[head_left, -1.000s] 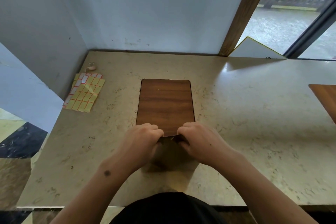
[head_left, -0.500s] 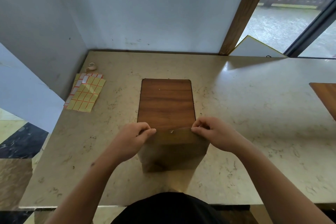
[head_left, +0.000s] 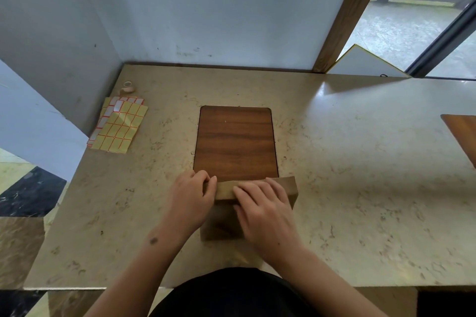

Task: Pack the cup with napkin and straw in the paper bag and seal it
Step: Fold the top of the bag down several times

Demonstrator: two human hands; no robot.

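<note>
A brown paper bag (head_left: 224, 224) stands upright on the marble counter near its front edge, its top folded over into a flat band. My left hand (head_left: 190, 201) grips the left end of that folded top. My right hand (head_left: 265, 211) lies flat on the fold with fingers spread, pressing it down. The cup, napkin and straw are not visible; the bag's inside is hidden by the fold and my hands.
A dark wooden board (head_left: 235, 144) lies just behind the bag. Sheets of yellow stickers (head_left: 118, 127) and a small tape roll (head_left: 128, 87) sit at the back left by the wall. Another wooden board (head_left: 463, 134) shows at the right edge.
The bag's top went from pinched at its two corners to folded down. My right hand moved from the right corner onto the fold, flat; my left hand stays at the left end.
</note>
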